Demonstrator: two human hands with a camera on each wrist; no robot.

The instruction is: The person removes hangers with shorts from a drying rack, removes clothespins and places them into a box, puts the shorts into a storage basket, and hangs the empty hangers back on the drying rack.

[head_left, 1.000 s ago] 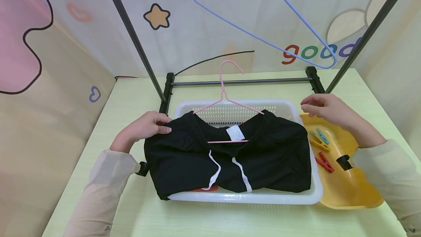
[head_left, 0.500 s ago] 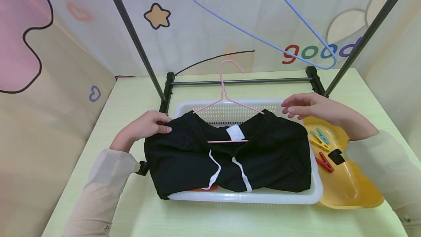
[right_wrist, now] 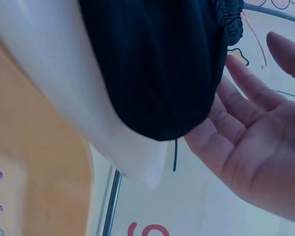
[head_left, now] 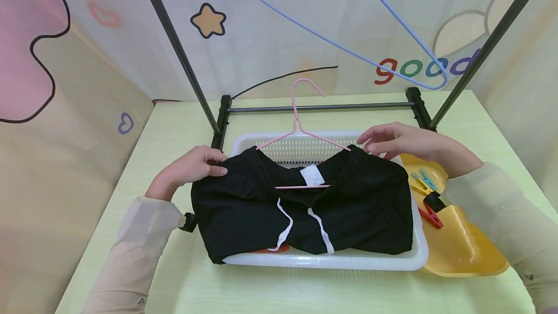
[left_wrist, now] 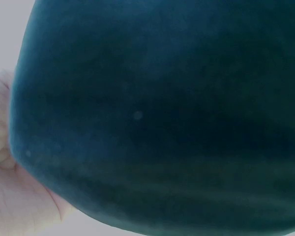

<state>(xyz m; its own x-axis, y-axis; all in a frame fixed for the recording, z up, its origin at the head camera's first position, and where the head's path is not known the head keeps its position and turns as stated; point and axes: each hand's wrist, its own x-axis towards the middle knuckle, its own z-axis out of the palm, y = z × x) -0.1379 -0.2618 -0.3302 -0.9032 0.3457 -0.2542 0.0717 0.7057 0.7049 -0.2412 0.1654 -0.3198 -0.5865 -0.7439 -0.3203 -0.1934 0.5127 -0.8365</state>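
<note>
A black top (head_left: pixel 353 197) with white drawstrings lies across a white basket (head_left: pixel 314 261), a pink hanger (head_left: pixel 295 115) inside its neckline. My left hand (head_left: pixel 189 166) pinches the top's left shoulder, thumb in front. Dark cloth fills most of the left wrist view, a bit of the palm (left_wrist: pixel 19 201) showing at the edge. At the opposite shoulder, my right hand (head_left: pixel 411 143) reaches in with loosely bent fingers, the tips right at the cloth. In the right wrist view, this hand (right_wrist: pixel 265 142) has its palm facing the top, thumb apart, some fingertips hidden behind the cloth.
To the right, partly under the basket, stands a yellow tray (head_left: pixel 462 251) with several clothespins, among them a red clothespin (head_left: pixel 430 215). A black rack (head_left: pixel 322 108) stands behind the basket. A blue hanger (head_left: pixel 348 51) hangs above. A printed curtain (head_left: pixel 261 38) closes the back.
My right hand has moved left from above the yellow tray to the top's right shoulder. My left hand keeps its pinch, and the top and pink hanger stay in place.
</note>
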